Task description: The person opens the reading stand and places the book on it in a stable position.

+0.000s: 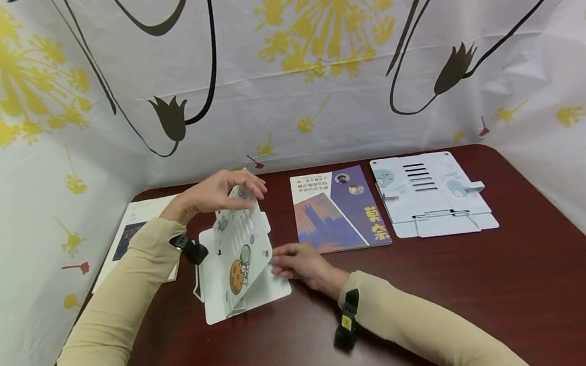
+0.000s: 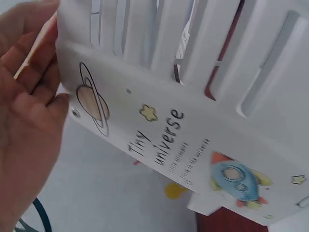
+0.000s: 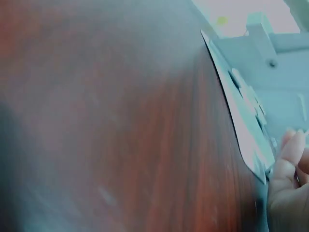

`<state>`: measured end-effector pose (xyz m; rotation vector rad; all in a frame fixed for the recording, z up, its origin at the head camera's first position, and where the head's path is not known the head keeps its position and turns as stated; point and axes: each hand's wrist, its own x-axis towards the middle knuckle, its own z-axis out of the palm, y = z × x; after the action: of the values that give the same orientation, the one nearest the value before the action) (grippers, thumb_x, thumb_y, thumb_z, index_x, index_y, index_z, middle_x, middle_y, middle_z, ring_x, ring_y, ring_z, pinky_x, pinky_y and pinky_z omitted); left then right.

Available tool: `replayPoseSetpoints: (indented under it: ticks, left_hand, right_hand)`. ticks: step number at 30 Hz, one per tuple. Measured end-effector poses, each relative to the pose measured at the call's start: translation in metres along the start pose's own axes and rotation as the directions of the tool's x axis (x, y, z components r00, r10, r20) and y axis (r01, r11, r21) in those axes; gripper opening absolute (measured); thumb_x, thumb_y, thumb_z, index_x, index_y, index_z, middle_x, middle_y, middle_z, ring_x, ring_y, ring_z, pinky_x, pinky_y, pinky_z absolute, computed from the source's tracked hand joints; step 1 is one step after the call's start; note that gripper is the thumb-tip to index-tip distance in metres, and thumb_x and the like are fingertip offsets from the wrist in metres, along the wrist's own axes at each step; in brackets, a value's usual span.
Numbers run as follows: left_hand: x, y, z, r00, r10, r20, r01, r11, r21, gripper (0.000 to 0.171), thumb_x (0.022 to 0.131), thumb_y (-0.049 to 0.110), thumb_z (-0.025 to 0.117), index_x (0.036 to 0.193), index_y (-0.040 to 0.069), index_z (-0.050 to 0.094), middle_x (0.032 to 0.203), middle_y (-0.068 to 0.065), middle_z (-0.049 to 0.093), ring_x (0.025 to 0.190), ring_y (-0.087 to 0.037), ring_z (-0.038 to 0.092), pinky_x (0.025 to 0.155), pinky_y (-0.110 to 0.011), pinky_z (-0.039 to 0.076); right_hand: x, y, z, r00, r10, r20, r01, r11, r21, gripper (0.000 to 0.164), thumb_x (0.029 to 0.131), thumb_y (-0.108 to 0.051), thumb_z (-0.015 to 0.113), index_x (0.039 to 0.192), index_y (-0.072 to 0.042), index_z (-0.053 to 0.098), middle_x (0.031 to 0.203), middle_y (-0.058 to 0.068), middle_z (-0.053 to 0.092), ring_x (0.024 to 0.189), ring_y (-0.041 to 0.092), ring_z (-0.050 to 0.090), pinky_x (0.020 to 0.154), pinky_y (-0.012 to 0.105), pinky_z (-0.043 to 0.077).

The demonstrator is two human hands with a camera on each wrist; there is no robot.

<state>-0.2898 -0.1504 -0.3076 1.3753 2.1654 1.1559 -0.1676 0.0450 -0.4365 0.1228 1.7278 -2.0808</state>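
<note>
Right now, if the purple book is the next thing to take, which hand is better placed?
Probably the right hand: it is very near the book, though also at the stand. The left hand is farther away and holds the stand's raised panel.

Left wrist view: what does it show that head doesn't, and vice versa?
Only left wrist: readable "Tiny universe" lettering.
Only head: the right hand, the astronaut print, the purple book, the white book and the flat stand.
Both: the left hand gripping the raised panel.
</note>
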Motion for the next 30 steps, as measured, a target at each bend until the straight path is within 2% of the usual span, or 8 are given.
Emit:
replayPoseSetpoints:
  ticks: [2,4,7,9,11,16,23,30]
  left_hand:
    - [-0.004,-0.005,-0.001,0.996,-0.019,-0.083,0.014,0.998,-0.064,0.019,0.085,0.000,0.066,0.103,0.001,0.066,0.119,-0.012,0.060,0.120,-0.016,0.050,0.108,-0.044,0.032]
    - [-0.009,-0.011,-0.003,0.982,-0.060,-0.177,0.035,0.989,-0.141,0.024,0.086,-0.001,0.064,0.109,-0.005,0.062,0.121,-0.012,0.059,0.122,-0.013,0.049,0.107,-0.042,0.034]
    - [-0.018,-0.021,-0.008,0.942,-0.165,-0.293,0.104,0.971,-0.214,0.033,0.089,0.003,0.062,0.120,-0.006,0.056,0.125,-0.013,0.057,0.126,-0.013,0.046,0.109,-0.036,0.033]
    - [-0.024,-0.030,-0.012,0.914,-0.246,-0.323,0.176,0.957,-0.232,0.039,0.091,0.009,0.061,0.127,-0.004,0.052,0.131,-0.013,0.054,0.130,-0.018,0.043,0.111,-0.037,0.031]
    - [-0.031,-0.039,-0.015,0.889,-0.323,-0.324,0.258,0.939,-0.229,0.043,0.093,0.016,0.060,0.132,0.001,0.050,0.136,-0.014,0.050,0.131,-0.023,0.041,0.110,-0.041,0.031]
    - [-0.049,-0.060,-0.015,0.859,-0.441,-0.262,0.395,0.894,-0.209,0.048,0.096,0.024,0.056,0.137,0.003,0.045,0.142,-0.017,0.043,0.133,-0.031,0.038,0.110,-0.049,0.028]
    - [-0.060,-0.080,-0.009,0.867,-0.456,-0.200,0.401,0.878,-0.263,0.043,0.097,0.021,0.053,0.134,0.000,0.048,0.139,-0.017,0.045,0.129,-0.032,0.041,0.109,-0.052,0.030]
    - [-0.056,-0.087,-0.001,0.841,-0.493,-0.224,0.429,0.859,-0.280,0.040,0.095,0.023,0.057,0.127,-0.002,0.054,0.124,-0.013,0.056,0.111,-0.016,0.056,0.102,-0.046,0.041]
  right_hand:
    - [-0.006,0.001,0.002,0.999,-0.029,-0.020,0.030,0.999,0.024,0.029,0.090,0.002,0.057,0.117,0.011,0.057,0.088,0.013,0.067,0.065,0.007,0.064,0.058,0.017,0.052]
    - [-0.013,0.003,0.004,0.996,-0.074,-0.044,0.076,0.996,0.039,0.030,0.090,0.002,0.057,0.119,0.011,0.057,0.096,0.018,0.066,0.068,0.007,0.065,0.061,0.018,0.053]
    - [-0.025,0.004,0.009,0.987,-0.134,-0.089,0.139,0.989,0.055,0.031,0.089,0.002,0.059,0.119,0.010,0.057,0.103,0.023,0.064,0.071,0.008,0.065,0.063,0.019,0.054]
    - [-0.034,0.005,0.013,0.979,-0.172,-0.114,0.179,0.982,0.061,0.031,0.088,0.001,0.060,0.118,0.011,0.057,0.106,0.025,0.062,0.072,0.009,0.065,0.063,0.020,0.054]
    - [-0.043,0.006,0.018,0.971,-0.196,-0.139,0.207,0.976,0.071,0.031,0.088,0.000,0.061,0.117,0.011,0.057,0.107,0.026,0.062,0.073,0.010,0.065,0.063,0.022,0.054]
    - [-0.063,0.008,0.033,0.963,-0.199,-0.182,0.223,0.966,0.128,0.033,0.087,-0.001,0.063,0.117,0.010,0.056,0.103,0.019,0.063,0.076,0.011,0.065,0.065,0.024,0.054]
    - [-0.078,0.008,0.057,0.967,-0.175,-0.183,0.222,0.933,0.283,0.031,0.085,0.004,0.061,0.114,0.011,0.052,0.090,0.001,0.055,0.071,0.009,0.061,0.065,0.023,0.054]
    - [-0.081,0.011,0.077,0.971,-0.177,-0.161,0.223,0.914,0.339,0.023,0.085,0.006,0.061,0.104,0.009,0.050,0.086,0.001,0.054,0.069,0.007,0.059,0.063,0.022,0.054]
